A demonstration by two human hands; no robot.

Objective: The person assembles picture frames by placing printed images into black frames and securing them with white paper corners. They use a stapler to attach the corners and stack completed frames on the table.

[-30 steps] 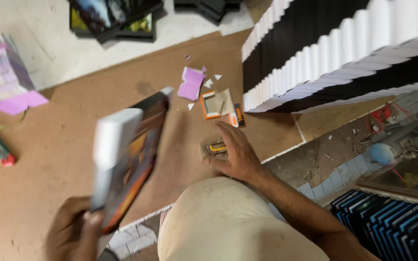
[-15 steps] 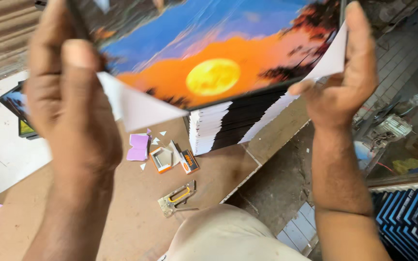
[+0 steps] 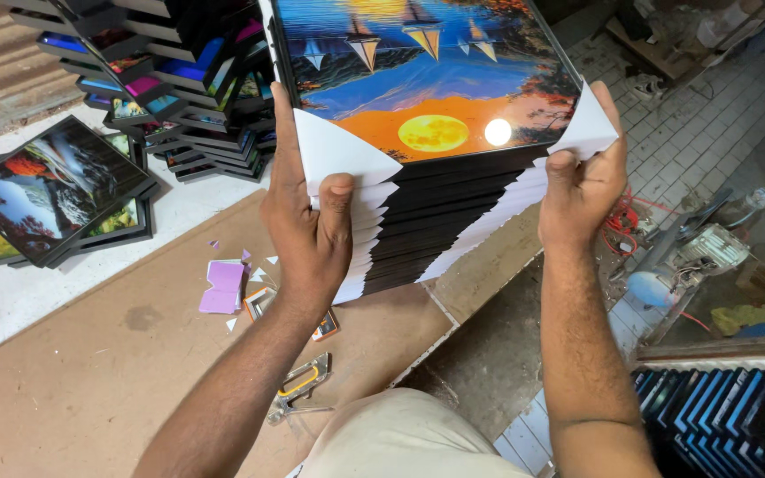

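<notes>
Head view — the only one on offer. Framed picture (image 3: pixel 427 80), black-edged and glossy, with a sunset, a yellow moon and sailboats, is being held at the top of a staggered stack of framed pictures (image 3: pixel 449 217) whose corners are capped in white card.

Left hand (image 3: pixel 312 226) is clamped on the near left corner: fingers are run up the frame's edge, thumb pressed onto a white corner protector (image 3: pixel 338 155). Right hand (image 3: pixel 582 181) is closed on the near right corner, with another white corner protector (image 3: pixel 588 128) pinched between thumb and fingers. Neither hand is open.

Handling, as judged from here: the frame looks stiff and fairly light, but its face is shiny — a glare spot is seen on it — so it is likely slippery and easily scratched or cracked. Hold is best taken at the corners and edges, over the card caps, never on the glazed face.

Below, on the brown board (image 3: pixel 90 372), a staple gun (image 3: pixel 298 389), pink paper scraps (image 3: pixel 223 288) and a small orange-rimmed item (image 3: pixel 258 303) are lying loose. Off to the left, more framed pictures (image 3: pixel 55 190) are piled flat; a taller pile (image 3: pixel 179 80) is stacked behind.
</notes>
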